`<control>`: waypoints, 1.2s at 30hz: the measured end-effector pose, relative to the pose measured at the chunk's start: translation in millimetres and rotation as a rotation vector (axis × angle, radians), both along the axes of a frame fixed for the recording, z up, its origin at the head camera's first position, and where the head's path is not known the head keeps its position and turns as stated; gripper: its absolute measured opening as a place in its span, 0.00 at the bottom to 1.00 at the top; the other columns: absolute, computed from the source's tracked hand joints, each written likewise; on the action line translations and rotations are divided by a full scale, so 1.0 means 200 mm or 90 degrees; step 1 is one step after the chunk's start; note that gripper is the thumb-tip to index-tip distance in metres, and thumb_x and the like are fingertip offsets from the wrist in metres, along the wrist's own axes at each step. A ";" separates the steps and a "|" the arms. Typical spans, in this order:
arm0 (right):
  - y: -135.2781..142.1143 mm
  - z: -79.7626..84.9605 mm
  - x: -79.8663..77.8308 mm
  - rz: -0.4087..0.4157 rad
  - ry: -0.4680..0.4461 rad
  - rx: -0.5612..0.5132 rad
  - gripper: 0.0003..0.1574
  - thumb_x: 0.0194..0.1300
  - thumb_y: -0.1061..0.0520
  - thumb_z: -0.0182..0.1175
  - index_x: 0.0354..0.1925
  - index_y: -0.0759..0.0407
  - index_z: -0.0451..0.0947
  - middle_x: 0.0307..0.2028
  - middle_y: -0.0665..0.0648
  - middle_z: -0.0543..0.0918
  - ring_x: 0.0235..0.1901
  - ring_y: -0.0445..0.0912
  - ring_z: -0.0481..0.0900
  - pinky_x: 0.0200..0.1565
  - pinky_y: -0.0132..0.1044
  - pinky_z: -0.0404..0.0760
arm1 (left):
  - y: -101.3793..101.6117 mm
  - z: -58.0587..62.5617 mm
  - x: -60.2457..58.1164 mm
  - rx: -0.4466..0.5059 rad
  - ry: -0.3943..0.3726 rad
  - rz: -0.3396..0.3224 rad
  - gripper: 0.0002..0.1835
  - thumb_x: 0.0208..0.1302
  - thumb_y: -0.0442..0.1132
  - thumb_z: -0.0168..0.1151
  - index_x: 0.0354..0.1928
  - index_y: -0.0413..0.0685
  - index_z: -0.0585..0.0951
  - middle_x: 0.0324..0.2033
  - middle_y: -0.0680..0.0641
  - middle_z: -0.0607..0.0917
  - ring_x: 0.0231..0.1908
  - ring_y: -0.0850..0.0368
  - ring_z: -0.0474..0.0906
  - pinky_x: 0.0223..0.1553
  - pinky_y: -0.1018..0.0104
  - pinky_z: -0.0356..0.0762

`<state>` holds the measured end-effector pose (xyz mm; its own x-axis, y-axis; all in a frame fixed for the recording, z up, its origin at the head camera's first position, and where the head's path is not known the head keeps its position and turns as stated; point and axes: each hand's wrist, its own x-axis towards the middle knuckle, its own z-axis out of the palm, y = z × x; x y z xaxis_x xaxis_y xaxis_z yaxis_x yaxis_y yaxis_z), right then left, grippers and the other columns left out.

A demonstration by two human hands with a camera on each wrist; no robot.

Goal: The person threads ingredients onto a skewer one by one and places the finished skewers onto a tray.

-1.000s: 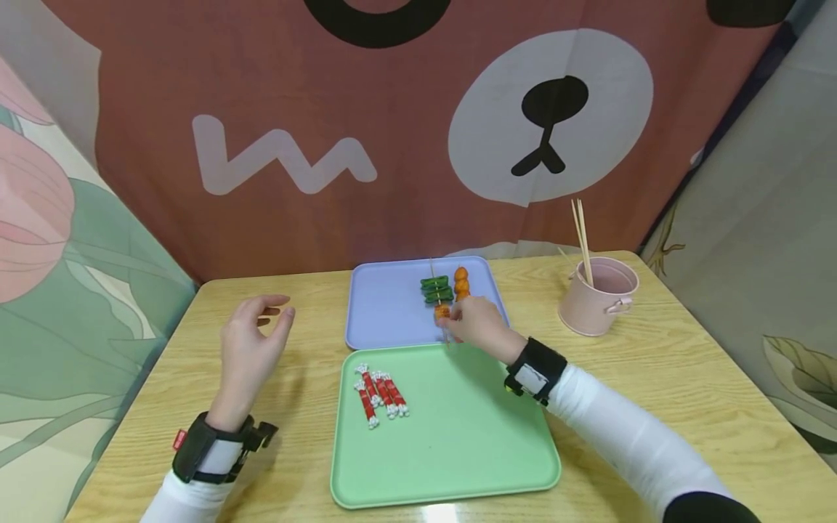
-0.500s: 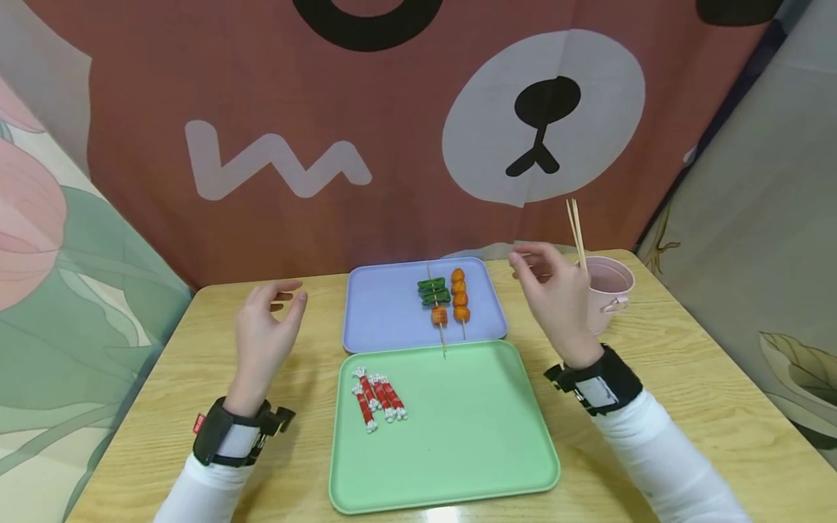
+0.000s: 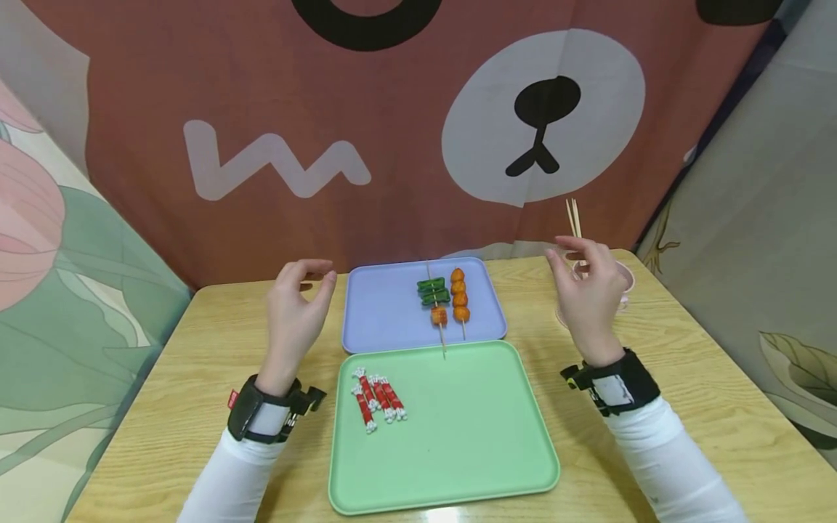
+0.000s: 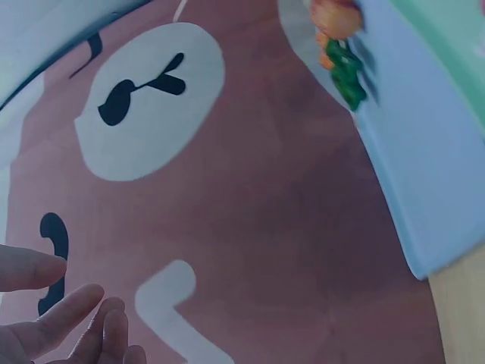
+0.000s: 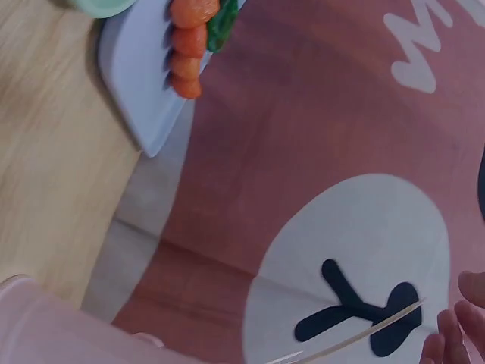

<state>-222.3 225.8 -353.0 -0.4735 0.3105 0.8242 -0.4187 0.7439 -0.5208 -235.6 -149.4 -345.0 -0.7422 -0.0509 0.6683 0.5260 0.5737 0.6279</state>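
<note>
My left hand (image 3: pixel 297 312) hovers over the table left of the blue tray (image 3: pixel 386 305), fingers loosely bent and nothing between them. My right hand (image 3: pixel 591 301) is raised in front of the pink bucket (image 3: pixel 628 280), hiding most of it. Wooden skewer sticks (image 3: pixel 573 218) rise from the bucket behind that hand. In the right wrist view the fingers (image 5: pixel 452 334) are near the tip of a stick (image 5: pixel 371 331), not round it. On the blue tray lie a skewer of green pieces (image 3: pixel 434 292) with an orange piece below, and a skewer of orange balls (image 3: pixel 461 296).
A green tray (image 3: pixel 451 436) lies in front of the blue one, its far rim beneath the end of one skewer. Several red-and-white wrapped sticks (image 3: pixel 379 398) lie at its left. A brown printed cloth (image 3: pixel 275 240) hangs behind the wooden table (image 3: pixel 170 407).
My right hand has left the skewers on the blue tray and moved right to the bucket. My left hand has shifted right, towards the blue tray.
</note>
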 end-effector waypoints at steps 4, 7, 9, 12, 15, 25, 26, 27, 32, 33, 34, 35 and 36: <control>0.03 -0.03 -0.03 -0.009 -0.008 -0.001 0.14 0.58 0.59 0.66 0.44 0.63 0.83 0.37 0.62 0.84 0.35 0.53 0.77 0.34 0.23 0.68 | 0.06 0.02 -0.01 0.017 0.011 -0.019 0.11 0.62 0.39 0.62 0.43 0.41 0.83 0.39 0.44 0.83 0.41 0.50 0.78 0.40 0.57 0.74; 0.05 -0.05 -0.05 -0.015 -0.019 -0.002 0.14 0.58 0.58 0.67 0.43 0.62 0.83 0.37 0.62 0.85 0.35 0.53 0.77 0.35 0.21 0.66 | 0.10 0.03 -0.01 0.026 0.006 -0.028 0.11 0.62 0.40 0.63 0.43 0.42 0.83 0.39 0.45 0.83 0.40 0.52 0.79 0.40 0.59 0.73; 0.07 -0.07 -0.06 -0.022 -0.024 -0.001 0.13 0.59 0.57 0.67 0.42 0.61 0.84 0.36 0.61 0.86 0.34 0.54 0.77 0.36 0.21 0.65 | 0.13 0.04 -0.01 0.032 0.001 -0.037 0.11 0.62 0.40 0.63 0.43 0.43 0.83 0.40 0.45 0.83 0.40 0.54 0.78 0.41 0.60 0.74; 0.08 -0.09 -0.07 -0.028 -0.029 0.003 0.12 0.59 0.56 0.66 0.40 0.62 0.85 0.34 0.62 0.85 0.32 0.54 0.77 0.35 0.21 0.65 | 0.16 0.04 -0.01 0.041 0.001 -0.050 0.11 0.62 0.40 0.63 0.43 0.42 0.83 0.40 0.45 0.83 0.40 0.54 0.78 0.41 0.56 0.75; 0.09 -0.09 -0.08 -0.019 -0.029 -0.006 0.13 0.60 0.56 0.65 0.39 0.64 0.85 0.33 0.64 0.85 0.31 0.54 0.76 0.35 0.20 0.65 | 0.19 0.05 -0.02 0.055 0.002 -0.064 0.10 0.61 0.38 0.63 0.42 0.41 0.83 0.39 0.44 0.83 0.40 0.53 0.78 0.41 0.54 0.75; 0.07 -0.07 -0.08 -0.002 0.002 -0.028 0.10 0.57 0.59 0.67 0.39 0.59 0.87 0.32 0.61 0.86 0.30 0.45 0.76 0.36 0.18 0.67 | 0.24 0.02 -0.02 0.033 -0.018 -0.076 0.10 0.62 0.38 0.62 0.42 0.40 0.83 0.38 0.41 0.82 0.39 0.50 0.79 0.40 0.59 0.75; 0.07 -0.06 -0.08 -0.001 0.003 -0.034 0.10 0.57 0.59 0.67 0.39 0.59 0.87 0.32 0.61 0.87 0.31 0.46 0.78 0.38 0.17 0.69 | 0.24 0.02 -0.03 0.032 -0.019 -0.077 0.10 0.62 0.38 0.62 0.42 0.40 0.83 0.38 0.40 0.82 0.38 0.50 0.79 0.40 0.57 0.76; 0.06 -0.05 -0.07 -0.001 0.001 -0.040 0.10 0.57 0.58 0.67 0.39 0.58 0.87 0.33 0.60 0.87 0.33 0.45 0.79 0.39 0.16 0.71 | 0.24 0.02 -0.03 0.031 -0.021 -0.076 0.10 0.62 0.38 0.62 0.42 0.40 0.83 0.38 0.40 0.82 0.38 0.51 0.79 0.40 0.57 0.76; 0.06 -0.01 -0.05 0.002 -0.003 -0.059 0.11 0.58 0.58 0.66 0.40 0.58 0.87 0.35 0.59 0.86 0.36 0.32 0.78 0.43 0.17 0.75 | 0.26 0.01 -0.04 0.022 -0.038 -0.072 0.11 0.61 0.38 0.62 0.43 0.41 0.83 0.39 0.42 0.83 0.39 0.52 0.79 0.41 0.56 0.77; 0.06 -0.01 -0.05 0.007 0.000 -0.067 0.11 0.58 0.58 0.67 0.40 0.58 0.87 0.35 0.60 0.86 0.36 0.30 0.77 0.41 0.16 0.75 | 0.26 0.00 -0.05 0.020 -0.042 -0.072 0.11 0.61 0.39 0.62 0.43 0.42 0.83 0.39 0.43 0.83 0.39 0.52 0.79 0.41 0.57 0.78; 0.06 0.00 -0.04 0.016 0.006 -0.072 0.11 0.58 0.58 0.66 0.41 0.58 0.86 0.35 0.60 0.85 0.36 0.29 0.76 0.40 0.17 0.76 | 0.26 0.00 -0.05 0.018 -0.046 -0.072 0.11 0.61 0.39 0.62 0.43 0.42 0.83 0.39 0.44 0.83 0.40 0.52 0.79 0.42 0.56 0.78; 0.06 0.01 -0.04 0.023 0.014 -0.080 0.11 0.58 0.59 0.66 0.41 0.58 0.86 0.35 0.61 0.85 0.37 0.28 0.76 0.40 0.17 0.77 | 0.27 0.00 -0.05 0.017 -0.048 -0.073 0.10 0.61 0.39 0.62 0.43 0.42 0.83 0.39 0.44 0.83 0.40 0.50 0.79 0.42 0.55 0.78; 0.06 0.02 -0.03 0.032 0.022 -0.086 0.11 0.58 0.59 0.66 0.41 0.59 0.86 0.36 0.61 0.85 0.37 0.28 0.76 0.40 0.18 0.77 | 0.27 0.00 -0.06 0.017 -0.050 -0.074 0.10 0.61 0.39 0.62 0.43 0.42 0.83 0.39 0.44 0.83 0.40 0.50 0.79 0.42 0.55 0.78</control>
